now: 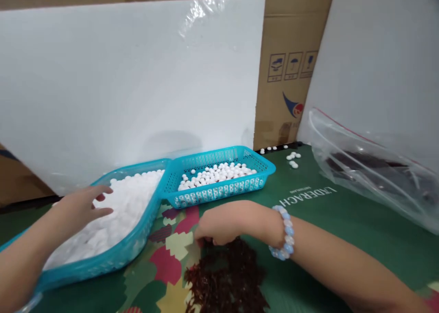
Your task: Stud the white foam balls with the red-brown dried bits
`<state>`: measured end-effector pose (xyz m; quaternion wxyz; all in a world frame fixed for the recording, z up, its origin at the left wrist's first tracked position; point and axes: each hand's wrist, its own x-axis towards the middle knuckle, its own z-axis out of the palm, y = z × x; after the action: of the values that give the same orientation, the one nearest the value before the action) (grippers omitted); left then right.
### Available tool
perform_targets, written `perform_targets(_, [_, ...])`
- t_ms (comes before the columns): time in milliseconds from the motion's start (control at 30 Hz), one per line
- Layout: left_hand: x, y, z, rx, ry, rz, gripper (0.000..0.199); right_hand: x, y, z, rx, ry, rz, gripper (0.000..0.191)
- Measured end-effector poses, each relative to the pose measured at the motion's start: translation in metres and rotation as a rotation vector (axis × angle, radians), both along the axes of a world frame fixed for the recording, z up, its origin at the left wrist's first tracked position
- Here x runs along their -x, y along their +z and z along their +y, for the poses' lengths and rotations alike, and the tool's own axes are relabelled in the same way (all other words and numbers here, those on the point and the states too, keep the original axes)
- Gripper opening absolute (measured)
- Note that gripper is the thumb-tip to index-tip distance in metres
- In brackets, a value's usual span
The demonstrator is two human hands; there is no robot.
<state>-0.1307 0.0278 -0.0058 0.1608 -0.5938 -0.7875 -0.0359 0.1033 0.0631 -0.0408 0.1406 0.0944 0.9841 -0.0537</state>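
Observation:
My left hand (84,210) is over the large blue basket (137,242) on the left, which is full of small white balls (120,212). Its thumb and fingers are apart, with nothing seen between them. My right hand (221,223), below a wrist with a beaded bracelet (286,235), is bent down at the upper edge of a heap of dark red-brown strands (228,281). Its fingers are curled, and their tips are hidden, so what they hold cannot be made out. Behind it, a smaller blue basket (219,187) contains white balls (219,173) in a looser layer.
Several loose white balls (293,156) lie right of the smaller basket. A clear zip bag (373,171) with dark contents is at the right. A white board (137,75) and cardboard (288,34) stand behind the green printed surface (329,226).

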Motion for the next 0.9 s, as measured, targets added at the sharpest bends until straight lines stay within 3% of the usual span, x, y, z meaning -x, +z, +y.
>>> perform_targets(100, [0.003, -0.007, 0.001, -0.006, 0.072, -0.178, 0.037, 0.001, 0.0, 0.001, 0.009, 0.008, 0.005, 0.029])
perform_targets(167, [0.003, -0.006, 0.0, 0.013, 0.066, -0.194, 0.037, 0.0, 0.0, 0.001, 0.007, 0.01, 0.01, 0.029])
perform_targets(300, [-0.007, 0.006, -0.005, 0.054, 0.019, -0.125, 0.038, -0.002, 0.003, -0.001, 0.005, 0.011, 0.04, 0.029])
perform_targets(400, [-0.024, 0.017, -0.013, 0.009, -0.007, -0.213, 0.037, -0.004, 0.007, -0.003, 0.017, 0.017, 0.039, 0.029])
perform_targets(500, [-0.04, 0.023, -0.021, -0.079, -0.1, -0.501, 0.038, -0.007, 0.013, -0.004, 0.069, 0.033, 0.081, 0.028])
perform_targets(600, [-0.053, 0.024, -0.03, -0.165, -0.279, -0.801, 0.032, -0.015, 0.022, -0.007, 0.179, 0.029, 0.179, 0.026])
perform_targets(733, [-0.069, 0.021, -0.039, -0.241, -0.524, -0.969, 0.015, -0.027, 0.035, -0.014, 0.334, -0.059, 0.32, 0.026])
perform_targets(900, [-0.08, 0.014, -0.041, -0.196, -0.636, -1.107, 0.012, -0.032, 0.042, -0.022, 0.451, -0.056, 0.527, 0.022])
